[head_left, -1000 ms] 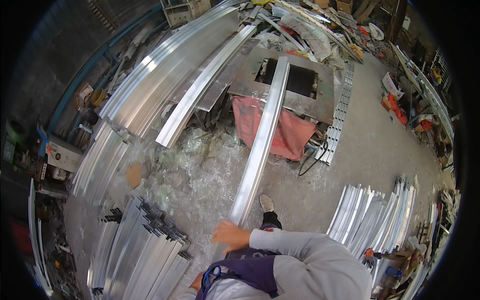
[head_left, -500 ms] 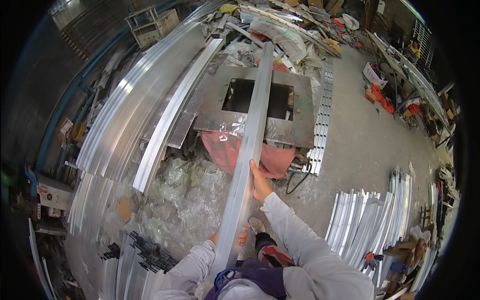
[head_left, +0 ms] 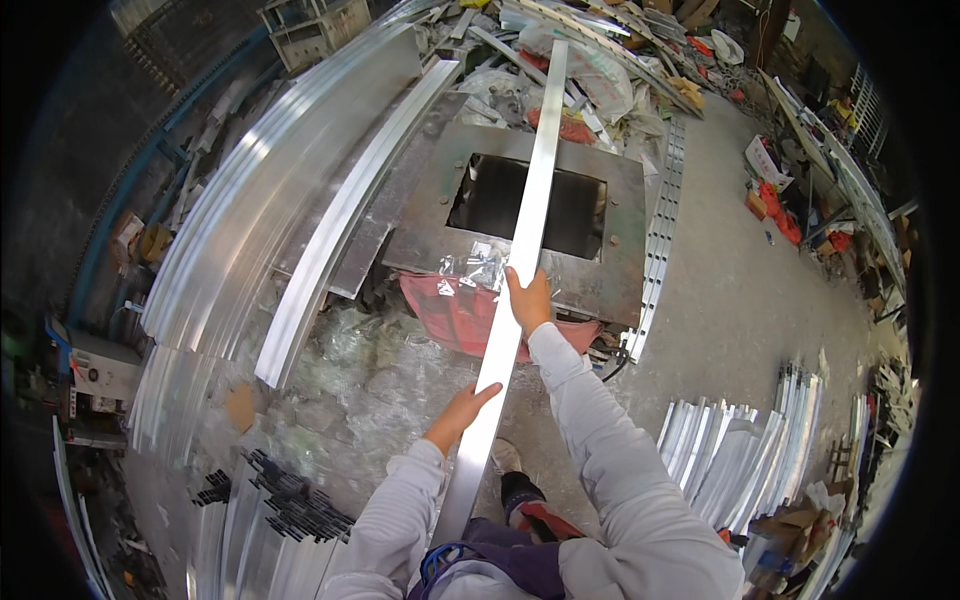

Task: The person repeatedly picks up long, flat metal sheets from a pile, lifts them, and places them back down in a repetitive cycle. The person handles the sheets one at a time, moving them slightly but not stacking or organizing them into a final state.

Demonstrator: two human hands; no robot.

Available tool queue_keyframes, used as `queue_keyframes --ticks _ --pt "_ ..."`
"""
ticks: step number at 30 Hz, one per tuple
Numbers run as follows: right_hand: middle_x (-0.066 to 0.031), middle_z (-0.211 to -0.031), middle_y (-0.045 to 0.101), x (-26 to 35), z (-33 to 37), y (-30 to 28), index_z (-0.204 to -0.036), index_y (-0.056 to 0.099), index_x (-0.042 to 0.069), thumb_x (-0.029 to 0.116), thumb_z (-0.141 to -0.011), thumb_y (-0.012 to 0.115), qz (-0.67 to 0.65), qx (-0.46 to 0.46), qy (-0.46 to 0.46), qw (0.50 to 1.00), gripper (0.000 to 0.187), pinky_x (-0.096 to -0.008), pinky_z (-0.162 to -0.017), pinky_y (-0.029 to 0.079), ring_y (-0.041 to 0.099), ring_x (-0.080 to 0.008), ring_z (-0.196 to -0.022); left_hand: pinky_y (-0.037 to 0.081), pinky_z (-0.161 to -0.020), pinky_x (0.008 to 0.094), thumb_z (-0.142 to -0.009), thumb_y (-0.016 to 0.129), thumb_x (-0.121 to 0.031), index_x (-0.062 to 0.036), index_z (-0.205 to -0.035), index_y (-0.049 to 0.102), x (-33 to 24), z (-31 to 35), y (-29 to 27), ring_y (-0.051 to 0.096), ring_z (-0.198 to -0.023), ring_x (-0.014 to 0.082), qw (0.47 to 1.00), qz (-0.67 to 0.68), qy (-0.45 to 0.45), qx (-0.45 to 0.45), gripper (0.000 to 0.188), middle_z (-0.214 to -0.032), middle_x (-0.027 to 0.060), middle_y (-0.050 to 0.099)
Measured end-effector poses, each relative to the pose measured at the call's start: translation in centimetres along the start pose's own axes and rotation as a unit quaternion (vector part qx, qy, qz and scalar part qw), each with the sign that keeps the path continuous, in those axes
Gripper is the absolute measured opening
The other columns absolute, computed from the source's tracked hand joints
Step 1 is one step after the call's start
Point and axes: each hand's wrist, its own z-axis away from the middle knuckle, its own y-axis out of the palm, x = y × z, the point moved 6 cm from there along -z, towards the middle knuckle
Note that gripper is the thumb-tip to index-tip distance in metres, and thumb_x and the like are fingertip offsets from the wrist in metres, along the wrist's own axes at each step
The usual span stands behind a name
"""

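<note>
Long, straight silver metal profile [head_left: 506, 320] stretches away from the person's waist, its far part above a grey steel bench [head_left: 415, 225] with a dark rectangular opening [head_left: 575, 215]; whether it touches the bench cannot be told. The left hand [head_left: 463, 415] has its grip clasped over the profile's left edge, thumb laid on the upper face, and the right hand [head_left: 533, 303] grasps the right edge farther along, thumb likewise on top; the fingers beneath are hidden. A faded red cloth [head_left: 440, 320] hangs at the bench's near side. To the left, a second long silver profile [head_left: 350, 210] lies near a stack of broad silver profiles [head_left: 270, 190], and crumpled clear plastic film [head_left: 350, 375] covers the floor below
</note>
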Motion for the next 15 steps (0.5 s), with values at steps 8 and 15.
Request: queue_keyframes --ticks 8,15 --pt "-0.0185 -0.143 0.043 9.3 -3.9 -2.2 -0.135 0.047 0.001 0.026 -0.089 0.063 0.232 -0.069 -0.426 0.872 0.054 -0.0493 -0.112 0.027 0.036 -0.0372 -0.135 0.036 -0.105 0.0357 -0.090 0.058 -0.054 0.0049 -0.138 0.044 -7.2 -6.9 0.7 0.048 -0.125 0.0267 0.997 -0.038 0.066 0.018 0.078 -0.136 0.0182 0.052" --pt "-0.0105 -0.147 0.041 8.1 -5.1 2.1 -0.137 0.048 0.006 0.045 -0.094 0.050 0.373 0.041 -0.475 0.796 0.058 -0.0456 -0.117 0.020 0.028 -0.0270 -0.142 0.046 -0.088 0.0326 -0.086 0.067 -0.046 0.0050 -0.123 0.057 0.3 -2.8 -1.5 0.061 -0.101 0.0209 0.996 -0.059 0.066 -0.028 0.063 -0.114 0.0154 0.064"
